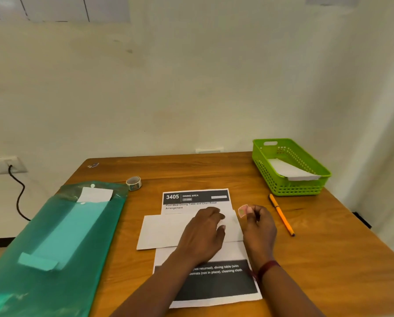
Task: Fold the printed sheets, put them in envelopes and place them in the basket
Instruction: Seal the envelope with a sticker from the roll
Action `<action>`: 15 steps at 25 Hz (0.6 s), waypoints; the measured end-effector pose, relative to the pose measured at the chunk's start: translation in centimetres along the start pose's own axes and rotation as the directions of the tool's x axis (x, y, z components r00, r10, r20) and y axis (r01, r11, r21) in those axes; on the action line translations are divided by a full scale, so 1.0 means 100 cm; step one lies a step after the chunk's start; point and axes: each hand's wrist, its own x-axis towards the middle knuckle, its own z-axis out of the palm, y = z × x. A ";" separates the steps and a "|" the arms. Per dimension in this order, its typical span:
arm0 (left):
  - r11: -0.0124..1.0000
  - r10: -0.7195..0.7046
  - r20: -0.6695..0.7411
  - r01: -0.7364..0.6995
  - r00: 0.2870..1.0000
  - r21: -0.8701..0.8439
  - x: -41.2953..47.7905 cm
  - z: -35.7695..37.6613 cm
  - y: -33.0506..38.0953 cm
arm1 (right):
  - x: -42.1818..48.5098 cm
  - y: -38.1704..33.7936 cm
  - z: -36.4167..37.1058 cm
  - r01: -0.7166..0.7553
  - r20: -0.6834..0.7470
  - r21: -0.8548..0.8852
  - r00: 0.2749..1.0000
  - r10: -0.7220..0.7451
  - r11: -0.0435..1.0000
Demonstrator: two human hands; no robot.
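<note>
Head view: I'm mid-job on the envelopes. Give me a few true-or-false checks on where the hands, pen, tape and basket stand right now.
1. The green basket already holds a white envelope. True.
2. The left hand grips the orange pen. False: the pen lies untouched on the table right of the printed sheet, and the left hand rests on the flat envelope.
3. The right hand pinches a small pink sticker. True.
4. The tape roll sits inside the basket. False: it stands on the table beside the green folder.
5. The flat envelope lies on top of the printed sheet. True.
</note>
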 end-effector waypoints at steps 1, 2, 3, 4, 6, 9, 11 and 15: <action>1.000 -0.008 0.034 0.008 0.999 -0.013 0.002 0.004 0.000 | 0.002 0.003 -0.001 -0.021 0.026 0.001 0.999 0.021 1.000; 1.000 -0.022 0.065 0.023 0.998 -0.018 0.003 0.008 -0.002 | 0.003 0.003 -0.002 -0.040 0.057 -0.003 0.998 0.041 0.999; 0.999 -0.033 0.084 0.034 0.996 0.000 0.003 0.012 -0.004 | 0.005 0.003 -0.003 -0.059 0.095 -0.017 0.994 0.060 0.998; 0.998 -0.043 0.099 0.039 0.994 0.039 0.002 0.014 -0.007 | 0.007 0.003 -0.004 -0.065 0.137 -0.047 0.988 0.071 0.997; 0.993 -0.051 0.114 0.038 0.992 0.114 -0.001 0.019 -0.011 | 0.014 0.004 -0.007 -0.030 0.219 -0.155 0.974 0.064 0.987; 0.985 -0.023 0.103 0.006 0.994 0.170 -0.002 0.020 -0.009 | 0.032 0.005 -0.008 0.047 0.330 -0.284 0.943 0.052 0.958; 0.985 -0.007 0.099 -0.010 0.995 0.173 -0.002 0.020 -0.008 | 0.046 0.003 -0.008 0.117 0.410 -0.377 0.910 0.053 0.919; 0.978 0.054 0.118 -0.077 0.991 0.193 -0.002 0.023 -0.011 | 0.071 -0.009 -0.010 0.158 0.601 -0.388 0.790 0.120 0.908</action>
